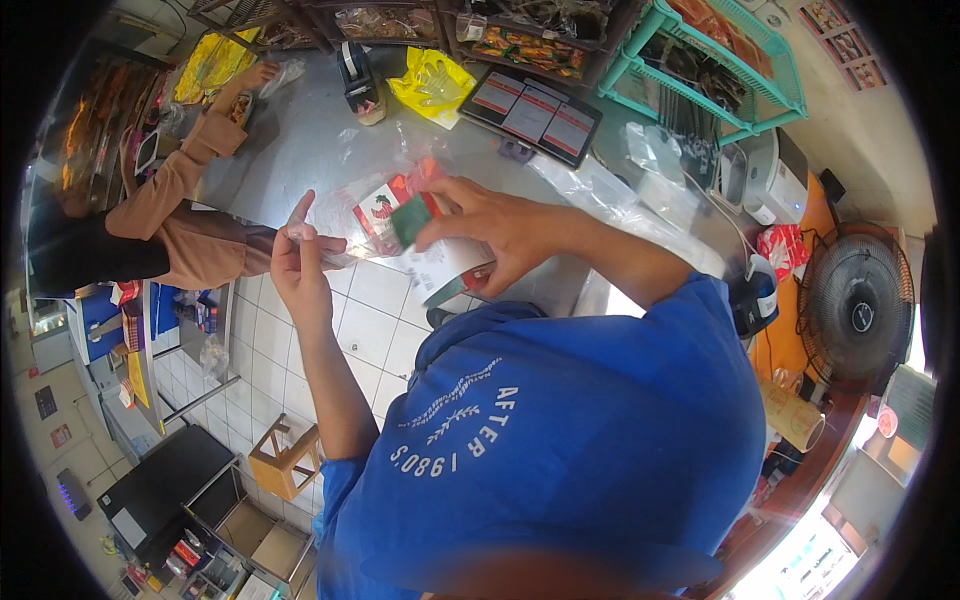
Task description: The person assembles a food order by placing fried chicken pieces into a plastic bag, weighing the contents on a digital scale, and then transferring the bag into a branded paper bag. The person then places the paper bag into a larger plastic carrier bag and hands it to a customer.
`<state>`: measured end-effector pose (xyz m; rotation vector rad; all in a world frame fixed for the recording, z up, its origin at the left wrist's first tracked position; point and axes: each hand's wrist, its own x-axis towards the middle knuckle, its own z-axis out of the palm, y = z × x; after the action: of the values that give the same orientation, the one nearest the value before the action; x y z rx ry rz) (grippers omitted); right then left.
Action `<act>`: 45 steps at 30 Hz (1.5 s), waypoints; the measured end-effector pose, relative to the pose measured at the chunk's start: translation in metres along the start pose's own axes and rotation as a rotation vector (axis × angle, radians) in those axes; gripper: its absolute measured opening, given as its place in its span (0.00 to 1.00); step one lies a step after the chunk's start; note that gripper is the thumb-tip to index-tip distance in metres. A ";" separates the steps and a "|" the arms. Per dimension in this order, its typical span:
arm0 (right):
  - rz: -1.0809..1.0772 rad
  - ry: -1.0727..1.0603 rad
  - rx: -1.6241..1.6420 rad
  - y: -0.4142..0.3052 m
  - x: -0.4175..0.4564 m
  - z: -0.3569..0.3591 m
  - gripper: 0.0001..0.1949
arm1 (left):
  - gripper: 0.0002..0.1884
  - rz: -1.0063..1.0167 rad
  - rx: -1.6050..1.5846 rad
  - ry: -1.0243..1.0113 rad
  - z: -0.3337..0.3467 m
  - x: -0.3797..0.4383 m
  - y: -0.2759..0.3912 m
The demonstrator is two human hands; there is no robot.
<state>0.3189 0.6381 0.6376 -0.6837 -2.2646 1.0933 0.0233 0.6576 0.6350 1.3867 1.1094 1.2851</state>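
My right hand [499, 232] is closed around a small printed carton [450, 266] in white, green and red, tilted over the near edge of the metal counter [285, 169]. On the left side, my left hand [304, 255] pinches the end of a clear plastic bag [334, 210] between thumb and finger, its index finger pointing up. The bag stretches towards the carton, and a red and white printed packet [379, 206] with a chili picture lies at or inside it; which one cannot be told. Part of the bag is hidden behind the carton and my right hand.
A co-worker's brown sleeve [161, 195] reaches across the counter at left. Behind my hands are a tape dispenser [360, 82], a yellow plastic bag [431, 86] and a tablet [531, 112]. A teal rack [705, 75] and a fan [855, 307] stand at right, a wooden stool [285, 457] below.
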 end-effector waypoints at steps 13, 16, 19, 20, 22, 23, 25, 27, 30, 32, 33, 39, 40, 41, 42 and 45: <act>-0.357 0.487 0.065 0.045 0.108 -0.004 0.38 | 0.13 -0.027 -0.068 0.313 -0.003 -0.003 -0.031; -0.329 0.284 -0.010 0.060 0.102 0.006 0.38 | 0.14 0.047 -0.043 0.289 0.004 0.001 -0.026; -0.103 -0.085 -0.241 0.048 0.093 0.002 0.36 | 0.14 0.030 -0.059 0.300 0.022 0.001 -0.009; -0.035 -0.184 -0.322 0.041 0.095 0.001 0.36 | 0.14 0.039 -0.025 0.212 0.015 -0.002 -0.014; -0.105 -0.150 -0.335 0.055 0.101 0.008 0.37 | 0.13 0.021 0.044 0.190 0.024 -0.003 -0.012; -0.141 -0.133 -0.341 0.061 0.102 0.013 0.37 | 0.13 0.013 0.080 0.181 0.028 -0.003 -0.012; -0.226 -0.011 -0.357 0.067 0.104 0.016 0.38 | 0.11 -0.017 0.186 0.184 0.017 0.002 -0.020; -0.252 0.017 -0.396 0.068 0.107 0.017 0.38 | 0.10 -0.005 0.369 0.151 0.011 0.002 -0.019; -0.211 -0.077 -0.483 0.061 0.112 0.020 0.38 | 0.07 -0.080 0.435 0.143 0.011 0.000 -0.016; -0.194 -0.134 -0.535 0.059 0.115 0.027 0.38 | 0.05 -0.085 0.296 0.170 0.005 -0.002 -0.026; -0.170 -0.171 -0.552 0.058 0.117 0.029 0.37 | 0.05 -0.086 0.224 0.185 0.005 0.000 -0.027; -0.098 -0.283 -0.577 0.059 0.127 0.030 0.37 | 0.06 -0.056 0.284 0.069 0.018 -0.003 -0.012; -0.097 -0.272 -0.571 0.060 0.127 0.029 0.37 | 0.06 -0.122 0.355 0.037 0.016 -0.002 -0.009; -0.096 -0.260 -0.564 0.062 0.128 0.029 0.37 | 0.07 -0.190 0.427 0.004 0.013 -0.001 -0.006; -0.093 -0.248 -0.560 0.064 0.128 0.028 0.38 | 0.07 -0.255 0.496 -0.029 0.011 0.001 -0.004; -0.058 -0.320 -0.650 0.062 0.131 0.037 0.40 | 0.10 -0.157 0.334 0.038 0.009 -0.001 -0.013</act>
<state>0.2121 0.7354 0.5986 -0.7127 -2.9304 0.4388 0.0320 0.6582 0.6216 1.4859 1.4795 1.0500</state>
